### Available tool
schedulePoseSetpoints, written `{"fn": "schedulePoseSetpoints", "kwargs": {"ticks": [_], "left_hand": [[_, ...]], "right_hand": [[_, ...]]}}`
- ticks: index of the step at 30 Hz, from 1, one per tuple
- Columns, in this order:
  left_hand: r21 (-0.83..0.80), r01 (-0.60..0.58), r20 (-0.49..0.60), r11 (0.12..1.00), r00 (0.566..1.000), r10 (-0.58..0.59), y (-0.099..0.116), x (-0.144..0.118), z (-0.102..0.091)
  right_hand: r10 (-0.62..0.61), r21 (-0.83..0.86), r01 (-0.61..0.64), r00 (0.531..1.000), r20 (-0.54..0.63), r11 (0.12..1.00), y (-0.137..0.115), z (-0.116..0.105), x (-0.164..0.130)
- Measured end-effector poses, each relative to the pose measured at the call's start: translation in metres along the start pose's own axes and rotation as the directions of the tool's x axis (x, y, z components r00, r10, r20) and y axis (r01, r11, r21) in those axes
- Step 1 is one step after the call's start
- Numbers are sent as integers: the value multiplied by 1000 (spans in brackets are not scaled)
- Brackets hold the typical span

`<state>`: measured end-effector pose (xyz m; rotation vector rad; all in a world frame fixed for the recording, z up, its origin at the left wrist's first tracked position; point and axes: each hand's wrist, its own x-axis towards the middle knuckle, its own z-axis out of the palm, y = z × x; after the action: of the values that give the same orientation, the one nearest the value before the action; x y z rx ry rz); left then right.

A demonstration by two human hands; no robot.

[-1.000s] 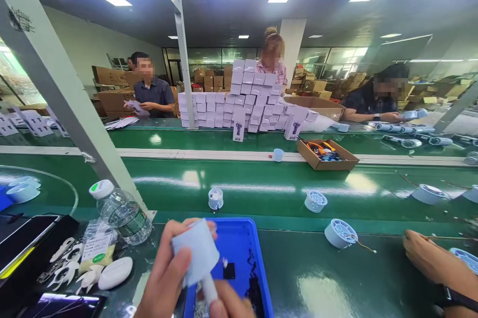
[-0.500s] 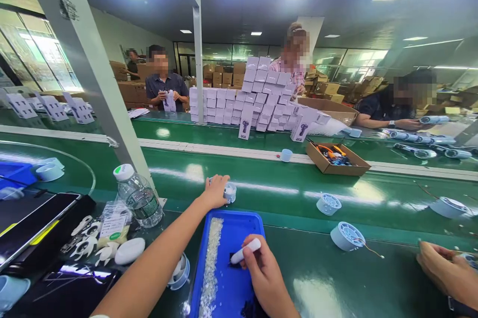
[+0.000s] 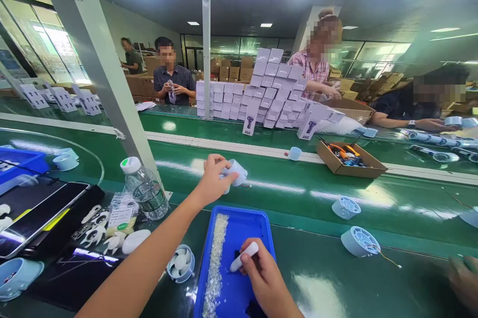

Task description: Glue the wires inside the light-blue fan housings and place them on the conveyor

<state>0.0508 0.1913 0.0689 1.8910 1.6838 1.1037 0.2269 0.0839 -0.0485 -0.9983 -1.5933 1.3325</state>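
My left hand (image 3: 216,178) is closed on a pale blue ring-shaped fan housing (image 3: 239,172), lifted over the green belt beyond the tray. A pale blue patch shows under the fingers too; I cannot tell if it is a second part. In my right hand (image 3: 263,270) is a thick white pen-like tool (image 3: 244,257), its tip angled down left over the blue tray (image 3: 269,231). Small clear pieces (image 3: 214,263) lie in a strip along the tray's left side. Left of the tray sits a blue ring with a white fan (image 3: 180,263) inside.
A water bottle (image 3: 147,191) stands at the left near a metal post (image 3: 100,54). Two blue housings (image 3: 360,242) are at the right. Farther back are a carton of tools (image 3: 351,163) and stacked white boxes (image 3: 276,89). A co-worker's blurred hand (image 3: 465,278) enters at right; several people work opposite.
My left hand has raised the fan housing off the belt and tilted it. My right hand keeps the white tool over the tray. The view has shifted slightly; the neighbour's hand has moved.
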Motion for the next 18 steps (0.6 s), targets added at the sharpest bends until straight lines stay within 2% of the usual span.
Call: {"fn": "schedulePoseSetpoints", "kwargs": {"ticks": [4,7,13,16,18], "left_hand": [[-272,-8,-56,962,998,-8,19,-26,-35],[-425,31,-58,905,996,-61,21,-48,-50],[-609,155,-54,778,970,-236,10,-82,-56],[-697,228,-29,680,938,-344,4,-93,-56],[-720,245,-19,649,929,-371,0,-98,-57]], "right_hand": [[5,-49,-6,1000,-22,999,1,-4,-3],[-6,-110,6,1000,-3,994,4,-7,-7],[-70,-72,64,994,-79,995,10,-4,-8],[-74,-72,72,997,-30,995,15,-3,-8],[-79,-86,79,997,0,993,18,-3,-7]]}}
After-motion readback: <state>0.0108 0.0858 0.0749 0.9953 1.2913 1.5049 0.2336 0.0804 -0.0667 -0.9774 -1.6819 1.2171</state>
